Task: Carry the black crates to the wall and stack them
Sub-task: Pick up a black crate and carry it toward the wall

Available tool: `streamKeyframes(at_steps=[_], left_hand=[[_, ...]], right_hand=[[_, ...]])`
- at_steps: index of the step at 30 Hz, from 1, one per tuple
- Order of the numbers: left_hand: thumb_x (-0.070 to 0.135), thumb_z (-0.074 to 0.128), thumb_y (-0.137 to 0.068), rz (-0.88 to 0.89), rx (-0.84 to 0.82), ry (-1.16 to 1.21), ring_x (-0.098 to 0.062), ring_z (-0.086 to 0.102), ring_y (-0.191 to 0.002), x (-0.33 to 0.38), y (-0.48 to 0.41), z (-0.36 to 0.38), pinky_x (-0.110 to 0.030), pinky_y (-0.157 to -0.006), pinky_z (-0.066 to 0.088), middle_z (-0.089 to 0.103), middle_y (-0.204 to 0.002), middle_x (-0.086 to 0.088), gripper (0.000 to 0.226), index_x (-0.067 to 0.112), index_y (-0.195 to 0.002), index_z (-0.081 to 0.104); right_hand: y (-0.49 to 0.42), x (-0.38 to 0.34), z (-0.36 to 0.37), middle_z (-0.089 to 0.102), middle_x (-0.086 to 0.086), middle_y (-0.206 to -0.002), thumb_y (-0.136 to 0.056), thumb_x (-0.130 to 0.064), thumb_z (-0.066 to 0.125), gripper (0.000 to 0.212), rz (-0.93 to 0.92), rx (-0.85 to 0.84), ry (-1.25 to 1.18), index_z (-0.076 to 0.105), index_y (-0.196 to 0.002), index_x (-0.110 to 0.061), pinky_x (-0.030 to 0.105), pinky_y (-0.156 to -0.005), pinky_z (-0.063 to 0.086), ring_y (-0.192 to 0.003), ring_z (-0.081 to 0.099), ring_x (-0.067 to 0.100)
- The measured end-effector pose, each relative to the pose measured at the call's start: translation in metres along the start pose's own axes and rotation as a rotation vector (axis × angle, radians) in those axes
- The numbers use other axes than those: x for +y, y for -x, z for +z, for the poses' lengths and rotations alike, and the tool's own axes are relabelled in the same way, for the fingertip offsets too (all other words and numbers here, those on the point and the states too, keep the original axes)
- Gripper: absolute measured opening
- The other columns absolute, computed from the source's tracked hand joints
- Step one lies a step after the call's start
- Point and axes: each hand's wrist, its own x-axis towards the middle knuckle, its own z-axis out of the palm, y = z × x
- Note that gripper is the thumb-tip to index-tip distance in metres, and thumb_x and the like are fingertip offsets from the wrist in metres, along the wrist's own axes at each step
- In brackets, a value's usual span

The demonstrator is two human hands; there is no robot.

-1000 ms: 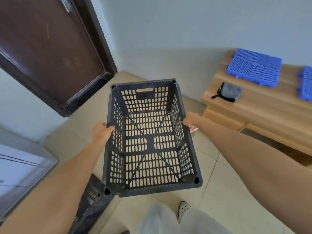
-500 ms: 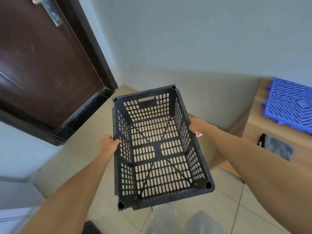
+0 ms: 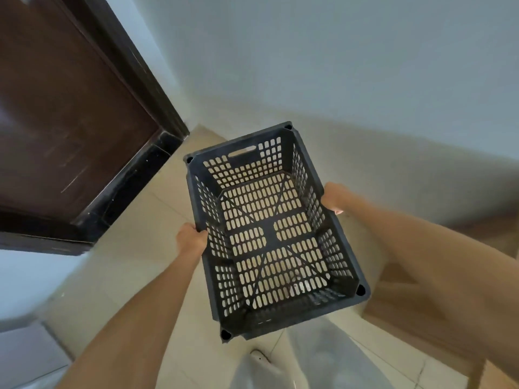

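Note:
I hold one empty black slotted crate [image 3: 268, 234] in the air in front of me, its open top facing me and a handle slot on its far end. My left hand [image 3: 190, 239] grips the crate's left long rim. My right hand [image 3: 334, 197] grips the right long rim. The crate hangs above the beige tiled floor, its far end near the pale wall [image 3: 351, 80]. No other crate is in view.
A dark brown door [image 3: 64, 113] with a black frame stands at the left. A light wooden bench [image 3: 415, 313] sits low at the right, partly behind my right forearm. A white appliance edge [image 3: 25, 349] is at the lower left. My legs and one shoe [image 3: 259, 357] show below.
The view has swung left and closer to the wall. The blue mats and the grey pouch on the bench have left the view, as has the second crate at the lower left. Both hands keep their grip.

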Motion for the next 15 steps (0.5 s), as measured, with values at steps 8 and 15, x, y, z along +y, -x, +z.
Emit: streamKeyframes(at_steps=[8, 15], left_hand=[[0.001, 0.052, -0.091, -0.061, -0.075, -0.019, -0.038, 0.06, -0.105, 0.017, -0.089, 0.08, -0.04, -0.079, 0.048, 0.062, -0.112, -0.021, 0.025, -0.003, -0.116, 0.051], [0.011, 0.058, -0.093, -0.082, -0.136, -0.161, -0.038, 0.061, -0.107, -0.016, -0.195, 0.151, -0.042, -0.082, 0.048, 0.063, -0.116, -0.022, 0.026, -0.003, -0.114, 0.053]], right_hand=[[-0.146, -0.023, 0.01, 0.057, 0.019, -0.125, -0.099, -0.01, 0.042, 0.035, 0.052, 0.013, 0.096, 0.045, -0.133, 0.0, 0.037, -0.088, 0.046, -0.113, 0.056, 0.034], [-0.295, -0.042, 0.058, 0.059, 0.018, -0.123, -0.1, -0.011, 0.042, 0.031, 0.037, -0.017, 0.045, 0.05, -0.129, -0.004, 0.037, -0.088, 0.048, -0.108, 0.057, 0.032]])
